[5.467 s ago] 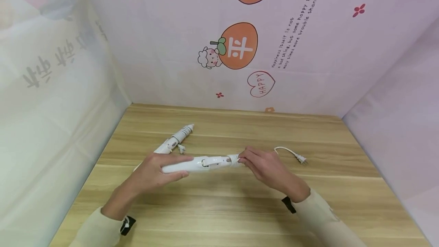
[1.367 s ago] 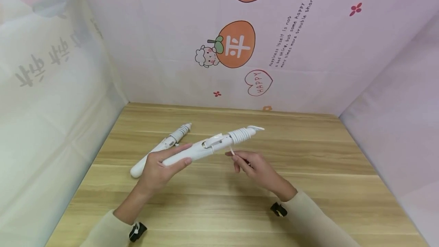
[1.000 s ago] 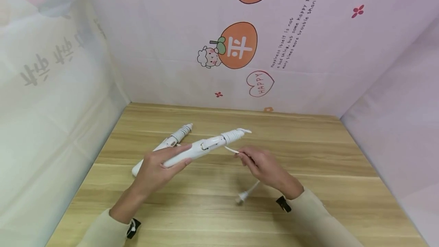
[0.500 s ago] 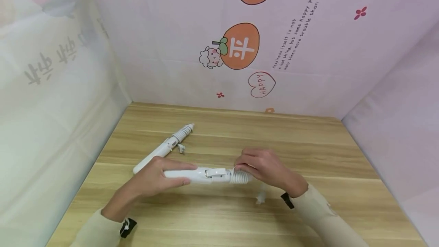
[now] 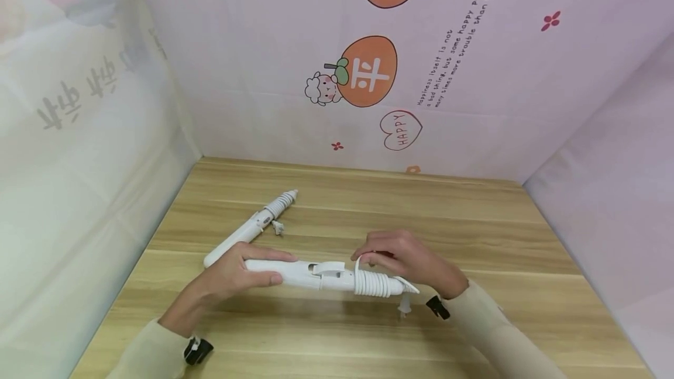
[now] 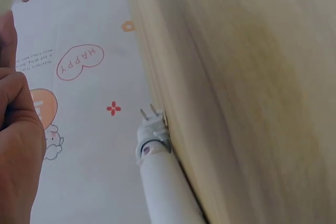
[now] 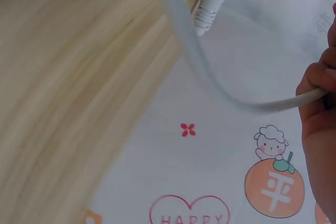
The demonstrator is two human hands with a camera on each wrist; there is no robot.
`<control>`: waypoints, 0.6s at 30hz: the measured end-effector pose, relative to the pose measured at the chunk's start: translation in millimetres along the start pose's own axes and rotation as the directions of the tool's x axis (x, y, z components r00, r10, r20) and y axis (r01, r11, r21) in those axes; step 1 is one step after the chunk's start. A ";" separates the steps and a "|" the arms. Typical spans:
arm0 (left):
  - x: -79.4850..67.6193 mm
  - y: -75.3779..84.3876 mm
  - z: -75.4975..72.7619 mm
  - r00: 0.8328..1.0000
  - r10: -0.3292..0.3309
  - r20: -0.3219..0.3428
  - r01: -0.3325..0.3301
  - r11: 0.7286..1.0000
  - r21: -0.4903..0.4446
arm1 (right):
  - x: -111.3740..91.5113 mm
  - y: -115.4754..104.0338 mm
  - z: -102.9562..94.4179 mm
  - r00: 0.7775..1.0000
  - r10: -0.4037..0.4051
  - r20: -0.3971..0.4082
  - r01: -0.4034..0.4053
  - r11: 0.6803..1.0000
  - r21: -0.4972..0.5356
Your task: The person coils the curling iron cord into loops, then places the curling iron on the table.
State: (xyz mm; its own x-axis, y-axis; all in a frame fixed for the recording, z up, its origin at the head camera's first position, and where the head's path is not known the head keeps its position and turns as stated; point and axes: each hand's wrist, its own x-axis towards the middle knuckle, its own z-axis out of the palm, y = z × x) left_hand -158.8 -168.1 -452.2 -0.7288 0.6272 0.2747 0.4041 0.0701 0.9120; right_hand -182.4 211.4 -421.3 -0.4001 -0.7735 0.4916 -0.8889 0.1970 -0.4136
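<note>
My left hand [image 5: 237, 274] grips the smooth barrel end of a white curling iron [image 5: 300, 274], thumb in front and fingers behind. The iron lies about level, its small lever facing up and its tapered end pointing right. A white power cord [image 5: 372, 283] is wound in several turns round the handle. Above these coils, my right hand [image 5: 397, 253] pinches the cord's loose length, which loops up from the coil nearest the lever. In the right wrist view, that cord [image 7: 202, 72] curves into the curled fingers. The plug [image 5: 404, 306] hangs below the tapered end.
A second white curling iron [image 5: 234, 244] lies slanted on the wooden table [image 5: 474, 215], behind my left hand, its cord coiled and its two-pin plug [image 5: 278, 227] beside it. Printed cloth walls [image 5: 263, 75] stand at the back and both sides.
More cord has gone round the handle since the earliest frame. The iron has come down from an upward tilt to about level. The plug, earlier at the right on the table, hangs beneath the handle.
</note>
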 end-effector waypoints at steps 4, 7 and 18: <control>-0.4 -0.2 1.2 0.999 0.004 -0.051 -0.007 0.998 -0.061 | -0.6 -0.6 4.1 0.995 0.100 -0.005 -0.099 0.990 0.104; 1.3 2.1 3.5 0.993 -0.019 -0.115 0.007 0.994 -0.108 | -0.9 -2.1 10.4 0.982 0.180 -0.051 -0.170 0.973 0.159; 13.0 10.7 19.7 0.921 0.046 -0.386 -0.054 0.998 -0.009 | 2.0 -1.9 35.3 0.898 0.403 -0.175 -0.351 0.898 0.264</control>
State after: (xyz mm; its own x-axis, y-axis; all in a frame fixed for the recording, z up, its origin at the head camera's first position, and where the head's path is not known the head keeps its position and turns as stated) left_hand -153.1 -144.0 -444.9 -0.8660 0.2820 0.4129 0.4379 0.0288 0.8986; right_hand -173.7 188.2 -446.6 -0.7566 -0.5102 0.4090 -0.5990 0.2899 -0.7464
